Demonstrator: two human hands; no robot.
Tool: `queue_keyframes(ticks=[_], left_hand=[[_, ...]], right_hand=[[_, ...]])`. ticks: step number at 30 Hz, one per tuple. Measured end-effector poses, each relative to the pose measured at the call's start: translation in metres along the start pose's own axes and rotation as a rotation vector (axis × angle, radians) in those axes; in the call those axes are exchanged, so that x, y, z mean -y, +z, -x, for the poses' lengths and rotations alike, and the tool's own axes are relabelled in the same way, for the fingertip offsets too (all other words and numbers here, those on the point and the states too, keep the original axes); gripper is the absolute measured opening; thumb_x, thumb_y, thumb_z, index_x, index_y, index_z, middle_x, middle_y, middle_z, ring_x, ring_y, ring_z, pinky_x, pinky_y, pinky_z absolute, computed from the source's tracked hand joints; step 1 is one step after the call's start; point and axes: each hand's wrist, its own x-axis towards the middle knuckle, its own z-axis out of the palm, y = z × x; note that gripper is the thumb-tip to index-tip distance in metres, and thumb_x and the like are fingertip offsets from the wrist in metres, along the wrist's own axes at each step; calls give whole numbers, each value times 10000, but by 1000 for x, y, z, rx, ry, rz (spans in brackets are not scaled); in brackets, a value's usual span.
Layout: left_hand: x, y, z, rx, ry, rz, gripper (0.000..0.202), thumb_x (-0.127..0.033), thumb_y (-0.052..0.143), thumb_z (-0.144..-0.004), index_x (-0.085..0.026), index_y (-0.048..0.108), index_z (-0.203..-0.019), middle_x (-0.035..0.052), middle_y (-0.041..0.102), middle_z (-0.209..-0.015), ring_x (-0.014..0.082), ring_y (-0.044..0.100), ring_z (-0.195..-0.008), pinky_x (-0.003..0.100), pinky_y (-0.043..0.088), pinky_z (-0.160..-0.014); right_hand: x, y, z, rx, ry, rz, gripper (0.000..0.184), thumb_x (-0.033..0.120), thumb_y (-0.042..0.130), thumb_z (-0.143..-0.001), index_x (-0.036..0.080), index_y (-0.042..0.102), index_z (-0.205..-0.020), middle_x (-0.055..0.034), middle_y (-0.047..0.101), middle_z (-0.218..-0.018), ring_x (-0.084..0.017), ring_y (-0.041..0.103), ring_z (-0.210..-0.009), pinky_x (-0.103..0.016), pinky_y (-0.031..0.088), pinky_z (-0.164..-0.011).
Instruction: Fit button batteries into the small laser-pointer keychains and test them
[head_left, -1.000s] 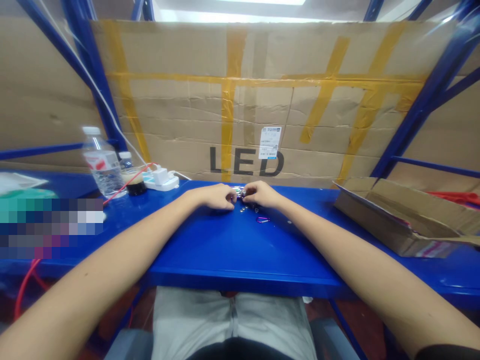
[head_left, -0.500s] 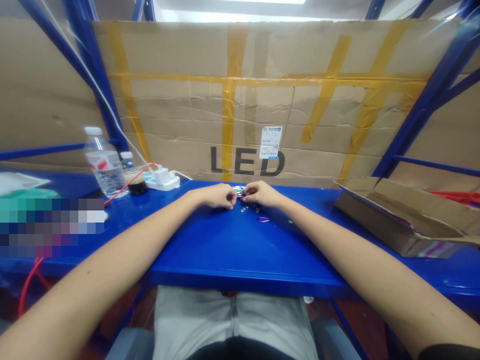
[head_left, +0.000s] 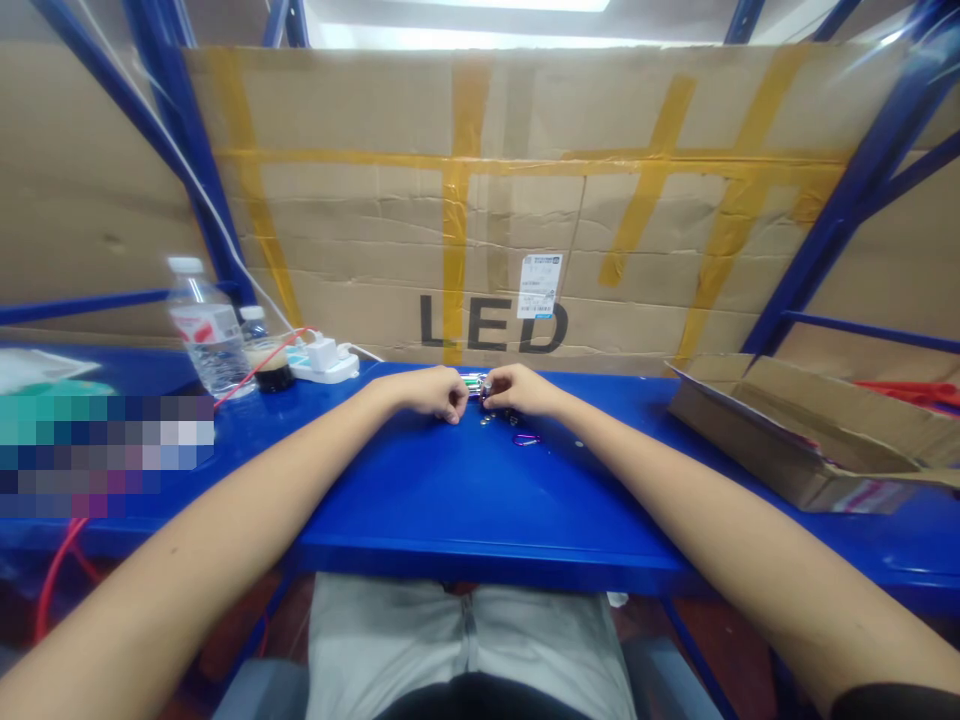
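My left hand rests on the far part of the blue table with its fingers curled together; whatever they hold, if anything, is hidden. My right hand is beside it, thumb and fingers pinched at a small dark, shiny piece too blurred to name. Between the hands lie shiny metallic pieces with a green part. Just in front of the right hand are several tiny metal pieces and a purple carabiner-like loop. A small round disc sits to their right.
An opened cardboard box stands at the right. On the left are a water bottle, a small bottle of dark liquid, a white power strip and a red cable. A large taped carton walls off the back.
My left hand has shifted slightly left, its fingers tilting downward, so the gap between the hands is a little wider. My right hand keeps its pinch in nearly the same place.
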Motion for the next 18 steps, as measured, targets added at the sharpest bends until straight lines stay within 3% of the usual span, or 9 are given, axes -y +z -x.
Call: queue_keyframes(ticks=[7, 13, 18], left_hand=[[1, 4, -1, -52, 57, 12, 163, -159, 640, -683, -184, 676, -840, 4, 686, -765, 153, 614, -702, 248, 408, -628], [-9, 5, 0, -448, 259, -2, 234, -215, 613, -793, -180, 624, -1024, 39, 681, -932, 162, 614, -827, 267, 441, -722], [-24, 9, 0, -512, 361, -81, 207, -207, 566, -858, -173, 610, -1058, 53, 688, -965, 154, 615, -831, 264, 434, -726]], right_hand=[[-4, 0, -1, 21, -20, 20, 140, 180, 687, -668, 153, 644, -798, -20, 686, -754, -150, 602, -697, -260, 452, -648], [-3, -1, -2, 1, -8, 62, 154, 141, 703, -654, 152, 685, -807, -20, 700, -776, -154, 610, -724, -263, 456, -680], [-4, -1, -2, -9, 13, 76, 137, 159, 718, -671, 139, 689, -803, -31, 703, -772, -156, 606, -698, -282, 457, -684]])
